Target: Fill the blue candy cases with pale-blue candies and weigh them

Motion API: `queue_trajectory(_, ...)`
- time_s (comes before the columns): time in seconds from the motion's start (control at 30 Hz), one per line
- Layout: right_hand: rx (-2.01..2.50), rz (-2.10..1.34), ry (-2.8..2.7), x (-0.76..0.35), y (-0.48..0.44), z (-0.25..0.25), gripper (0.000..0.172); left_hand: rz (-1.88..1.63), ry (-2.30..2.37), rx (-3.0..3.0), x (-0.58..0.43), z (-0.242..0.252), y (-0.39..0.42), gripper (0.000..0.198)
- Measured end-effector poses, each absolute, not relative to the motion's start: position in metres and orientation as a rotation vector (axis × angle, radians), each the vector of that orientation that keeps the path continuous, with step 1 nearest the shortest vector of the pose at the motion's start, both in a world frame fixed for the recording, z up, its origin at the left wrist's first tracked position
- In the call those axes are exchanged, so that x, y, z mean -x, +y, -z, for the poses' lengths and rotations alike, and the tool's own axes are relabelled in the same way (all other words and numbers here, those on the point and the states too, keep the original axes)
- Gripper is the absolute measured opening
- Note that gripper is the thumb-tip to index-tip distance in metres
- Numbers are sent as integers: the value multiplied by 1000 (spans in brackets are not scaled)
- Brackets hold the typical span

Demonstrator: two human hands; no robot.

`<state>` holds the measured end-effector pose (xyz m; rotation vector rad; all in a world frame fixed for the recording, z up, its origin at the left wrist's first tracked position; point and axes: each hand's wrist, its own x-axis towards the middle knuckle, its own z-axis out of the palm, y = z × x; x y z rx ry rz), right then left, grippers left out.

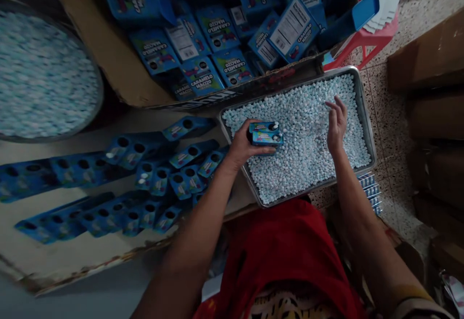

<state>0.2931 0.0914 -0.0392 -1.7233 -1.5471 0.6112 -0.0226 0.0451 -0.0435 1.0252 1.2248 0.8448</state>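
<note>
Small boxes (pixel 266 133): bright blue with multicoloured print and a dark round hole.
Candies (pixel 308 164): pale blue and white, mixed.
Tray (pixel 367 130): dull silver-grey.
Cartons (pixel 217 29), far: blue with green panels, white lettering and white label patches.
Garment (pixel 286 246), near: red.
Stool (pixel 362 43), far right: red.
Floor (pixel 395 130), right: beige, dark-speckled.

Two blue boxes (pixel 267 138) stacked flat above pale candies (pixel 308 164).
</note>
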Motion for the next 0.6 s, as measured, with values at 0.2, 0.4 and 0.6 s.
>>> queue_trajectory(0.2,1680,-645,-1792,-265,100,76,63,-736,1007,-821,-11,63,74,90)
queue_trajectory(0.4,1571,-1032,-1142,-235,68,71,48,-690,901,-1027,-40,50,79,96)
queue_trajectory(0.6,1303,-1427,-341,-244,51,42,44,-887,954,-1384,-20,13,46,86)
